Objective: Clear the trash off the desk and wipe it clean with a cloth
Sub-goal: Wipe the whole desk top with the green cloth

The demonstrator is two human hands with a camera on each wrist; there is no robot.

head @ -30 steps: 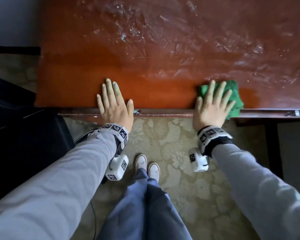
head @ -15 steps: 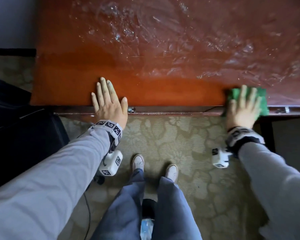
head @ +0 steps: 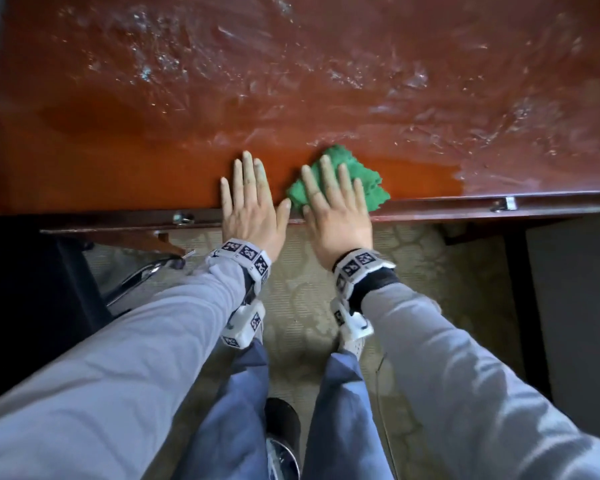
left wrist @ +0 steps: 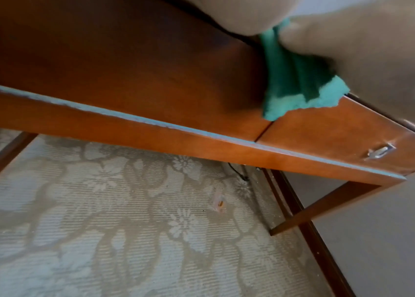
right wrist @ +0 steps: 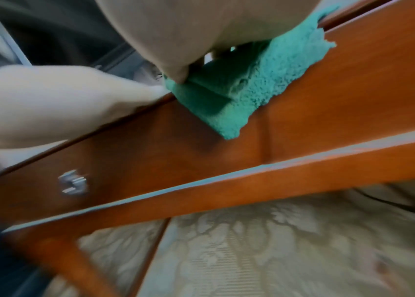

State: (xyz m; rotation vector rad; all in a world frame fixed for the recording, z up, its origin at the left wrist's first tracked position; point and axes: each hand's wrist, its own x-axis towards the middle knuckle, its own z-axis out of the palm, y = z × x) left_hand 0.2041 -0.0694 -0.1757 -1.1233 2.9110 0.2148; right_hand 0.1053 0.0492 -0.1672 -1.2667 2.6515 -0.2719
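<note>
A crumpled green cloth (head: 352, 178) lies on the reddish wooden desk (head: 118, 168) at its near edge. My right hand (head: 333, 202) presses flat on the cloth with straight fingers, and part of the cloth (right wrist: 246, 86) hangs over the desk's front. My left hand (head: 250, 199) rests flat on the bare desk top just left of the cloth, its thumb almost touching the right hand. In the left wrist view the cloth (left wrist: 300, 80) bulges out beneath the right palm. The far part of the desk shows shiny streaks.
A dark chair (head: 32, 289) with a chrome leg stands at the left under the desk edge. Metal drawer handles (head: 504, 203) sit on the desk's front. My legs and shoes stand on patterned carpet (head: 302, 289). A grey wall is at right.
My right hand slid the green cloth left along the near edge, from the desk's right part to beside my left hand. The view shifted as I stepped right.
</note>
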